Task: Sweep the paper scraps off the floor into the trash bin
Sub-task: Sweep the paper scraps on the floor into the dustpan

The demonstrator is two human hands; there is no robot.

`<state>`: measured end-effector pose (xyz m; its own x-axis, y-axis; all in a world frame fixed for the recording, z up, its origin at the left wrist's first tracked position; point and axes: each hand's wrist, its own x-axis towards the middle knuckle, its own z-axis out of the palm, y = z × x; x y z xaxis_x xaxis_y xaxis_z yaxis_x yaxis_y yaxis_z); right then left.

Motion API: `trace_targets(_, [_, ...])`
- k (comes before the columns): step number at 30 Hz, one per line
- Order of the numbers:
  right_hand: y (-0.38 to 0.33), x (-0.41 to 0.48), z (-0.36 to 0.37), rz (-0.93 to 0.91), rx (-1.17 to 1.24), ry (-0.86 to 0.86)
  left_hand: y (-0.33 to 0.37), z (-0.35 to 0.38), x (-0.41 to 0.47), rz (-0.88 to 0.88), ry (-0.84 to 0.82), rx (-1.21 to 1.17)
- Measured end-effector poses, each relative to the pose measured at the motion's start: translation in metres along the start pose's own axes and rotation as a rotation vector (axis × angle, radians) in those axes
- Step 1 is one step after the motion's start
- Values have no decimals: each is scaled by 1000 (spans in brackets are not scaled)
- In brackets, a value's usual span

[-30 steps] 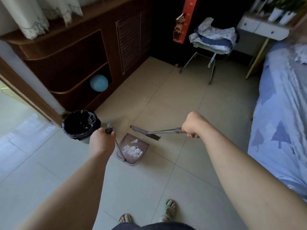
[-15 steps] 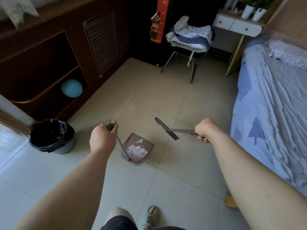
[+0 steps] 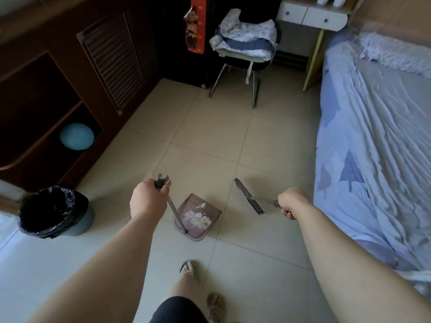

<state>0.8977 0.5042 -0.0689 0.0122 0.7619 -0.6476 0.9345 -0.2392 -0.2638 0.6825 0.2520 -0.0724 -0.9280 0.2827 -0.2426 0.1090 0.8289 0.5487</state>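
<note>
White paper scraps (image 3: 198, 219) lay heaped in my mauve dustpan (image 3: 194, 236), its long handle slanting up to the left. The dark-headed broom (image 3: 249, 197) hung tilted just right of it. The black-lined trash bin (image 3: 82, 223) stood open, well apart on the left.

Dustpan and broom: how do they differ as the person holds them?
The dustpan is a wide, pale purple tray, while the broom ends in a narrow dark head. The dustpan carries white paper scraps; the broom carries nothing. The left hand grips the dustpan's handle, and the right hand grips the broom's. Both have thin grey handles.
</note>
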Motion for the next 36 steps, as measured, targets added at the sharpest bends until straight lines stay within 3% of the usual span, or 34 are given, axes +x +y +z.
trace_targets(7, [-28, -3, 20, 26, 62, -85, 23, 2, 35, 31, -59, 48])
trace_targets(12, [-70, -9, 35, -89, 24, -239, 40, -8, 65, 39, -83, 74])
trace_targets(17, [-98, 0, 37, -2, 151, -153, 52, -15, 89, 60, -87, 103])
trace_targets(29, [-146, 82, -3, -43, 189, 57, 79, -5, 138, 11, -32, 126])
trace_targets(36, [-204, 162, -33, -1, 104, -30, 99, 5, 173, -120, 59, 147])
